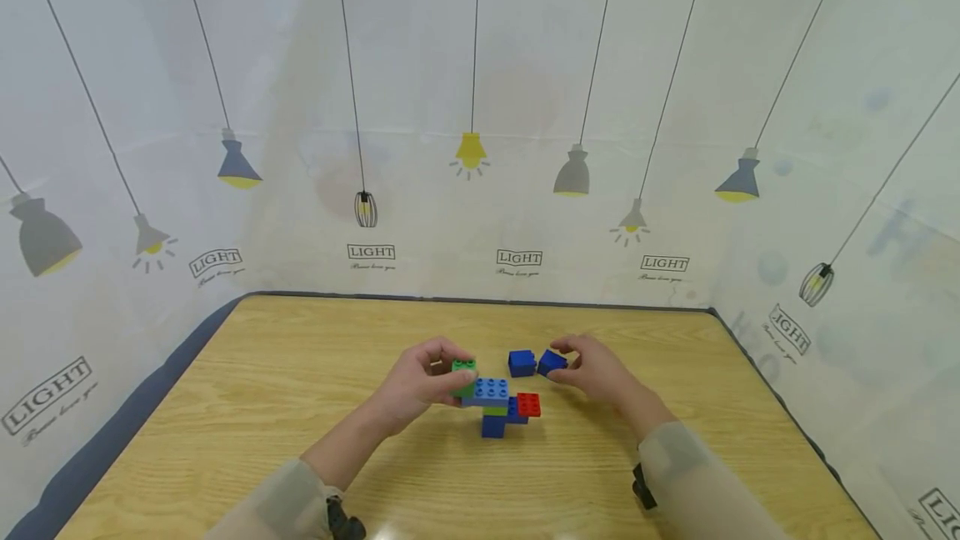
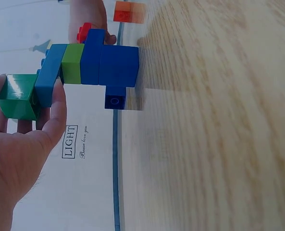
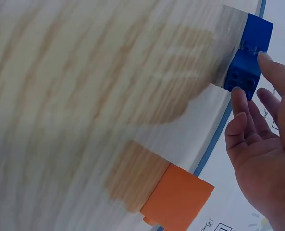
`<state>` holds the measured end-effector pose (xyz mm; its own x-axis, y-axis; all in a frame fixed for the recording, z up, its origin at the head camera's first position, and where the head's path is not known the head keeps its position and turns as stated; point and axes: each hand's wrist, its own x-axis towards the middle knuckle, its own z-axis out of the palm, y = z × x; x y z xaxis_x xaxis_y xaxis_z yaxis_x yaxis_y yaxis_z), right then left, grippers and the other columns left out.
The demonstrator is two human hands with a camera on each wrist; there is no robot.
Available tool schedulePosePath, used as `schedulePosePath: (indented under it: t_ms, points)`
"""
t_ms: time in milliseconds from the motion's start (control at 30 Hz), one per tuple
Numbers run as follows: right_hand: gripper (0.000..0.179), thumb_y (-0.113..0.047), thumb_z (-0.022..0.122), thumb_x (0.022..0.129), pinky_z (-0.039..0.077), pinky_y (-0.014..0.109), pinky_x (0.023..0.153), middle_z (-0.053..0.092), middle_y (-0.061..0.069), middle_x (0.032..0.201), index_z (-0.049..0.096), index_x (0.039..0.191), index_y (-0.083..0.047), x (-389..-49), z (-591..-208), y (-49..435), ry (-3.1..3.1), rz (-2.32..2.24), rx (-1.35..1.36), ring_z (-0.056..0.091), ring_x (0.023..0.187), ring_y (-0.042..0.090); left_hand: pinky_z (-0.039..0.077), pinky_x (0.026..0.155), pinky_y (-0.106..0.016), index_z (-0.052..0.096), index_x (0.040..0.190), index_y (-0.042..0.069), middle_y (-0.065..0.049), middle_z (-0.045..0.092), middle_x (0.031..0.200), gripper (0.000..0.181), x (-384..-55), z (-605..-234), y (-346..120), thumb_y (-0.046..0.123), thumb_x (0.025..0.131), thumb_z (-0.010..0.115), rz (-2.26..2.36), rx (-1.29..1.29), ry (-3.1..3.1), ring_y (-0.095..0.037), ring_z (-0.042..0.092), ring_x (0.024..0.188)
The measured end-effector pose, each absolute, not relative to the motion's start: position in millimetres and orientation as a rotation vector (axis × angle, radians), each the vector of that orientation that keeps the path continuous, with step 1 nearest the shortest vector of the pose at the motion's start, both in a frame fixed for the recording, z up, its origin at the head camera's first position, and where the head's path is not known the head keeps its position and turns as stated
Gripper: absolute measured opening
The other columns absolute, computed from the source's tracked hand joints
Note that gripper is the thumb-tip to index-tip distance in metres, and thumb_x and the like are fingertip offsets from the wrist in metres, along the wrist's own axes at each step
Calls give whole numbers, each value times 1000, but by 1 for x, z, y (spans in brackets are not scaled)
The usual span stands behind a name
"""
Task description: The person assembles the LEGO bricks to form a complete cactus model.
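Head view: a multicoloured brick model (image 1: 491,391) is being gripped by the left hand (image 1: 411,382), a blue brick (image 1: 552,362) by the right hand (image 1: 598,370).

Wood-grain table (image 1: 300,390), dark blue strip (image 1: 570,303) along its far edge. White backdrop sheet (image 1: 420,40) behind and on both sides, printed with hanging lamps (image 1: 236,163): yellow lamp (image 1: 470,148) mid-row, wire-cage lamp (image 1: 365,209) left of it, grey lamp (image 1: 572,173) right. Framed LIGHT lettering (image 1: 519,258) repeats below.
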<state>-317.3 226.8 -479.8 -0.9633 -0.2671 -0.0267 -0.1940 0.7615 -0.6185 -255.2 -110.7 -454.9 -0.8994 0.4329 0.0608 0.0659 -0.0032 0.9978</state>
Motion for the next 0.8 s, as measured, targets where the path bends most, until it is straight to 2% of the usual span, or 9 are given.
schedulePosePath:
  t_ms: [233,367,633,800]
  points:
    - [51,-26,83,100,59,52,107,69,13,141,67,146,-10,-317,-482,223,2841,-938,-304,67,115,27,68,82,-36,69,129,1,-7,68,121,30,-255,-455,-111,16,104,77,1983,521,2018,-21,70,102]
    - [46,-24,82,101,59,52,108,70,11,136,69,144,-12,-316,-483,221,2843,-921,-270,67,115,27,69,81,-36,68,131,-1,-6,68,121,32,-255,-455,-111,15,104,76,1993,532,2001,-20,69,101]
    - [39,-20,78,104,62,46,98,71,10,129,70,141,-11,-312,-484,223,2860,-933,-285,66,107,23,69,81,-37,68,129,0,-5,67,120,31,-254,-457,-112,16,104,76,1997,557,1998,-20,69,100]
    - [41,-22,74,106,58,39,88,68,10,126,69,145,-11,-308,-481,230,2894,-994,-316,62,104,24,69,82,-37,67,131,-1,-5,67,119,33,-254,-456,-112,16,104,76,1994,554,2002,-20,69,100]
